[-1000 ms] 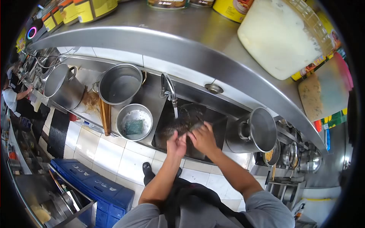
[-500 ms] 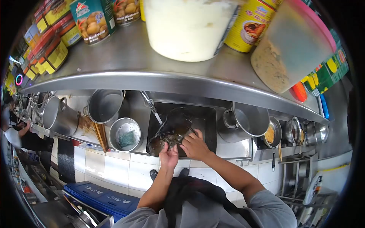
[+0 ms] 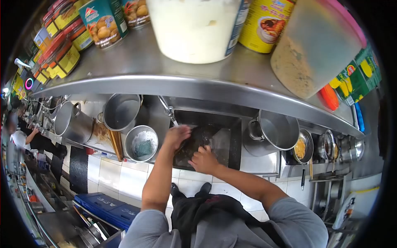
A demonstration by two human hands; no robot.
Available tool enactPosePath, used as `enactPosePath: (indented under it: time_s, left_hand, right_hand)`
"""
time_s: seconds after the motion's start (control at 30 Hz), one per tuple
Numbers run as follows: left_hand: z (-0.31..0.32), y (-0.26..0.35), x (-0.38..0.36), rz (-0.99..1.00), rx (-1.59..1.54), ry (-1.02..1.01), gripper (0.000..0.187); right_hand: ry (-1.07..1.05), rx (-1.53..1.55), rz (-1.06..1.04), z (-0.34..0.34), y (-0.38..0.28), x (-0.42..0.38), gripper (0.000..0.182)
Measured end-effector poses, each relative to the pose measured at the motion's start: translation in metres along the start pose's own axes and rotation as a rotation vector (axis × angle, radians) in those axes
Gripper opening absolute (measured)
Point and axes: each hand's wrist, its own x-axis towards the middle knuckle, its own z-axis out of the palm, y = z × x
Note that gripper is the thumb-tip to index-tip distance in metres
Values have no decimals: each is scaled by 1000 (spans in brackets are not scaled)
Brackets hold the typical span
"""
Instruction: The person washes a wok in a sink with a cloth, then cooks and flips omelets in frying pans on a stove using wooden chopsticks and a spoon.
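Note:
My left hand (image 3: pixel 177 136) is over the left side of the sink, just below the spout of the faucet (image 3: pixel 169 110). Its fingers are smeared by motion, and I cannot make out whether anything is in them. Lower and to the right, my right hand (image 3: pixel 204 160) has its fingers curled at the near edge of a dark, wet, rounded thing (image 3: pixel 203 135), perhaps a pan. That thing lies inside the dark sink (image 3: pixel 234 142), its outline hard to separate from the basin. What the right fingers grip is hidden.
Left of the sink are a bowl (image 3: pixel 141 143) with a green scouring pad and a deep pot (image 3: pixel 122 111). To the right stand another pot (image 3: pixel 278 130) and a pan (image 3: pixel 304 146) with yellow food. A steel shelf (image 3: pixel 136 62) overhead holds cans and tubs. Someone works far left.
My left hand has moved up towards the faucet, away from my right hand. The right hand has dropped slightly. The dark thing looks lower in the sink, and the view has shifted a little.

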Motion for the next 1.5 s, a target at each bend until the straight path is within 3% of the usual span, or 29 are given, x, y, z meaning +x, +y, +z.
enactPosePath:
  time_s: [0.03,0.1,0.13,0.2,0.3,0.33,0.37,0.43,0.5,0.53,0.57,0.63,0.67,0.7,0.77,0.8,0.9,0.97,1.07,1.13,1.23,1.3,1.37,1.5]
  left_hand:
    - [8,-9,9,-26,-61,-259,32]
    - [39,-17,11,-336,191,-176,30]
    - [16,-16,29,0,668,-341,29]
    - [15,2,29,-127,-19,158,24]
    - [2,-21,37,-108,-101,-33,23]
    - [28,-18,19,-223,-172,-171,26]
    - [58,-15,7,-245,-85,-203,27]
    - [47,-13,13,-211,-17,-203,26]
    - [-14,-30,45,-103,-81,207,26]
    - [-16,-29,52,-161,4,270,27]
    - [4,-21,45,-164,18,255,27]
    - [36,-20,18,-224,-38,-280,34]
    - [13,-38,38,-212,31,-110,33]
    - [-5,-38,47,-205,30,-105,33]
    - [-26,-28,72,-166,-296,472,33]
    - [-43,-28,79,-86,-224,343,37]
    - [-34,10,94,-164,-294,434,37]
    - [-40,26,118,-103,-212,245,39]
    - [-12,67,102,-198,-220,262,25]
    - [-12,77,106,-283,-80,276,23]
    - [-20,74,120,-292,-110,279,21]
    - [-24,74,118,-331,-105,221,19]
    - [-27,72,123,-330,-112,209,18]
    - [-28,66,124,-213,-215,215,17]
  right_hand:
    - [10,-3,10,1,0,0,28]
    - [79,-5,47,2,-7,-9,27]
    - [25,32,90,1,-7,-13,26]
    - [-8,31,94,-6,-8,-17,26]
    - [-30,59,114,-7,-12,-24,28]
    - [-36,45,109,-5,-14,-25,27]
    - [-40,28,103,-2,-16,-24,27]
    - [-15,18,117,3,-23,-28,28]
    - [11,-8,130,4,-30,-32,28]
    - [-8,-11,153,4,-35,-35,29]
    - [-26,-11,179,5,-38,-34,29]
    - [-77,-30,218,4,-47,-34,31]
    - [-138,-47,226,2,-52,-31,33]
    - [-136,-46,218,-2,-57,-27,33]
    - [-321,-74,330,-13,-55,-18,36]
    - [-281,-141,330,-8,-51,-17,37]
    - [-192,-235,344,-14,-14,7,38]
    - [-177,-345,414,-38,16,35,38]
    - [-108,-313,555,-70,53,66,39]
    - [-95,-333,594,-100,57,87,40]
    - [-173,-378,657,-134,52,105,43]
    - [-66,-343,936,-148,44,110,46]
    - [-62,-334,984,-149,45,107,47]
    - [177,-347,1064,-147,36,90,44]
